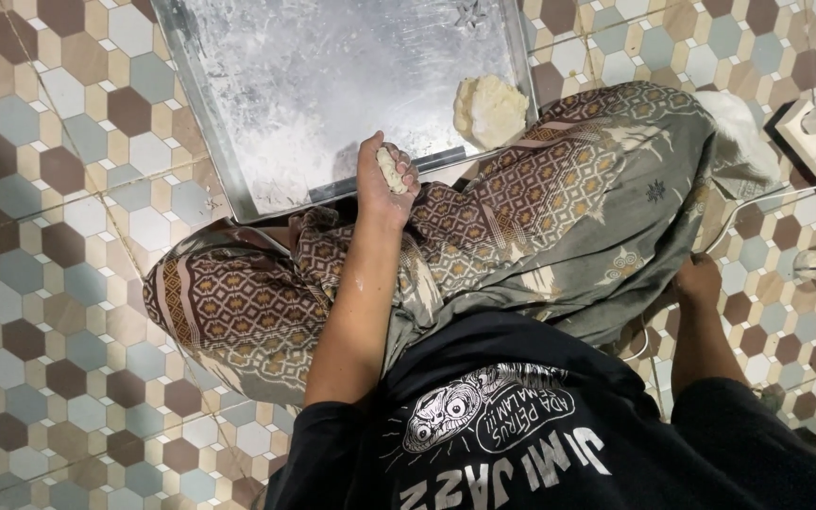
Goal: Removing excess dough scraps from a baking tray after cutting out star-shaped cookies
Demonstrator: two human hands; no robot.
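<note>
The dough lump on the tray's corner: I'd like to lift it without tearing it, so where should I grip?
Probably cup the dough lump low around its rounded sides, coming from above on the lap side; the metal tray rim crowds its right and near edges.

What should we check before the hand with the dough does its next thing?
1. Left hand has a grip on the small dough piece: ok, fingers are curled around it.
2. Metal tray is close to that hand: ok, the hand sits at its near edge.
3. Tray has bare floured room: ok, most of its surface is open.
4. Big dough lump is out of the way: ok, it rests in the tray's far right corner, apart from the hand.
5. Right hand is free to help: cannot tell, it is down by the patterned cloth near the tiled floor, partly hidden.
</note>
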